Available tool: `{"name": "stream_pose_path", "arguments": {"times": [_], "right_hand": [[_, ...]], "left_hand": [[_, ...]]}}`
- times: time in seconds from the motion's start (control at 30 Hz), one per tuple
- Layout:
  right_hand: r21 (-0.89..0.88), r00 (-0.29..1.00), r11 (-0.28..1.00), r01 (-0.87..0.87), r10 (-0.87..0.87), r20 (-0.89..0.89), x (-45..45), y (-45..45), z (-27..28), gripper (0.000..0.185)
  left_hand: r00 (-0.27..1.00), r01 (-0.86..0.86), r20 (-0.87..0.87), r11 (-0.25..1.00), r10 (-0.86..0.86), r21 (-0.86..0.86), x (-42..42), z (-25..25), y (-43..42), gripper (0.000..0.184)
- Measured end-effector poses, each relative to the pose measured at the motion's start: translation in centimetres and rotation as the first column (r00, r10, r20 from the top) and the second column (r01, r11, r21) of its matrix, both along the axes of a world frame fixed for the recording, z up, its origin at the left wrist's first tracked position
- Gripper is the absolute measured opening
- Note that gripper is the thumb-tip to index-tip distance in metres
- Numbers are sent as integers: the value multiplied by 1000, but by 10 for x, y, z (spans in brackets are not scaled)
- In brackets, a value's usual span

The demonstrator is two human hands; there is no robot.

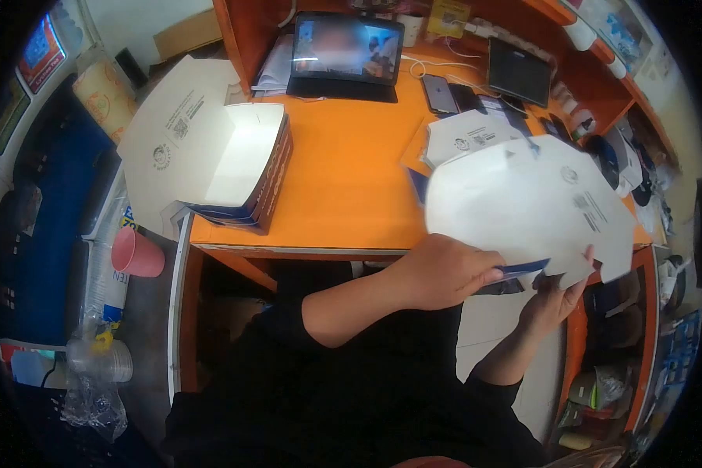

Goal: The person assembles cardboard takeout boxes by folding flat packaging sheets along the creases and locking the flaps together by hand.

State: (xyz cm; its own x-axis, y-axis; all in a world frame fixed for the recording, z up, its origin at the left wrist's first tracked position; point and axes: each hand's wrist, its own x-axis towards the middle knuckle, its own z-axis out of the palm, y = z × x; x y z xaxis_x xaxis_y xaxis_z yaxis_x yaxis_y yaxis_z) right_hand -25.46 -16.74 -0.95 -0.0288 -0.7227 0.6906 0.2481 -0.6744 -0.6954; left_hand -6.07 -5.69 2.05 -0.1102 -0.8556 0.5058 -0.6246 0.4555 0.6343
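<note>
A white cardboard piece [507, 203] with printed marks and a blue outer side is held up over the right part of the orange desk. My left hand [452, 273] is closed on its near edge, where a blue flap shows. My right hand [558, 300] grips the lower edge farther right, its fingers partly behind the card. Beneath and beyond it, more flat cardboard [468, 136] lies on the desk. On the left stands a folded box [246, 160] with blue sides, white inside, its large printed lid open to the left.
A tablet [347, 58] stands at the back of the orange desk [343, 179]. Phones [441, 95], cables and a dark device [519, 70] lie at the back right. A pink cup [138, 253] and plastic-wrapped cups [109, 363] are at the left.
</note>
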Motion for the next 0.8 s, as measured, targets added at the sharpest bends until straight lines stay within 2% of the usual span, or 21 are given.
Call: {"name": "stream_pose_path", "arguments": {"times": [0.07, 0.17, 0.2, 0.3, 0.37, 0.47, 0.53, 0.57, 0.63, 0.67, 0.7, 0.73, 0.8], "right_hand": [[-4, 997, 998, 64, -64, 32, -4, -6, -1, 26], [-198, 925, 970, 143, -202, -322, -12, 8, 0, 16], [-201, 948, 977, 68, -126, -293, -5, 15, 6, 7], [-173, 880, 975, -138, 41, -474, -19, 16, 12, 4], [-376, 771, 921, -99, -168, -614, -27, 7, 11, 8], [-516, 621, 843, -153, -324, -713, -28, 8, 21, 20], [-504, 695, 862, -58, -328, -640, -24, 10, 18, 32], [-450, 794, 891, 62, -317, -519, -20, 9, 2, 41], [-138, 958, 990, 42, -79, -276, -7, 11, -11, 56], [84, 984, 988, -129, 138, -114, 1, 16, -12, 63], [268, 946, 907, -324, 311, 93, 7, 20, -15, 71], [411, 902, 806, -427, 414, 126, 7, 25, -20, 81], [432, 927, 832, -347, 374, 25, 17, 31, -14, 79]], "left_hand": [[998, -44, 36, 997, 42, 63, 2, -2, 0, 22], [996, -31, 91, 992, 19, 122, 3, 2, 1, 22], [994, -10, 111, 990, -6, 138, 3, 3, 1, 22], [990, 24, 133, 992, -41, 123, 3, 2, -1, 21], [983, 41, 176, 995, -57, 92, 4, 3, -2, 19], [975, 22, 220, 999, -32, 47, 2, 4, -1, 18], [980, -28, 196, 999, 33, -30, -2, 3, 1, 18], [984, -66, 160, 994, 80, -89, -6, 2, 0, 19], [976, -130, 148, 974, 158, -184, -11, 0, -2, 20], [967, -151, 170, 964, 191, -219, -15, -3, -5, 20], [956, -170, 192, 952, 222, -253, -18, -6, -6, 21], [954, -161, 215, 964, 207, -213, -23, -10, -6, 22], [949, -142, 264, 980, 175, -139, -29, -13, -6, 24]]}}
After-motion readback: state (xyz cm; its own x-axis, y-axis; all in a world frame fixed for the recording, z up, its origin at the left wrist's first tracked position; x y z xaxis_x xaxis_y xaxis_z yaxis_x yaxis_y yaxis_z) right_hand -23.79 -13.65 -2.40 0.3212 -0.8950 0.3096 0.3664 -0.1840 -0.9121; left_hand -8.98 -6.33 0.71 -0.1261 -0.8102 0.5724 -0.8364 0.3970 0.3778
